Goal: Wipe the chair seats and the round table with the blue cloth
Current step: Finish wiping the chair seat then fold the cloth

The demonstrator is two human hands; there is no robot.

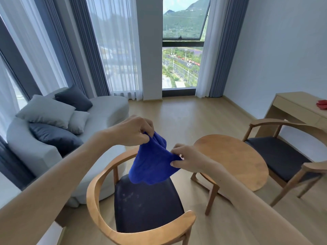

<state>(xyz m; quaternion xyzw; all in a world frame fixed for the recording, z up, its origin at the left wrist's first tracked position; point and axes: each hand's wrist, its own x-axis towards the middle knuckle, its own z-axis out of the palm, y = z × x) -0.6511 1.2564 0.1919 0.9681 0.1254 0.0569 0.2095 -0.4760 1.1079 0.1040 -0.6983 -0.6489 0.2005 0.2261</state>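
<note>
Head view, looking down over my two bare arms. I have the blue cloth (152, 161) held up in the air between both hands, over the back part of the near chair's dark seat (146, 206); its lower folds hang just above the seat, and I can't tell whether they touch it. Left hand (134, 131) pinches the cloth's upper edge, fingers curled round a bunched corner. Right hand (187, 160) pinches the lower right edge between thumb and fingertips. The cloth sags in a loose sling between the two grips. Pale smudges show on the seat's middle. The near chair (99, 195) has a curved wooden armrest ring around the seat. Round table (235, 158) stands just beside it to the right, wooden top. Second chair (283, 156), dark seat, sits on the table's far right side. Behind it a desk (297, 105) against the wall, with something red (322, 104) on its right edge. Grey sofa (44, 149) with cushions to the left.
</note>
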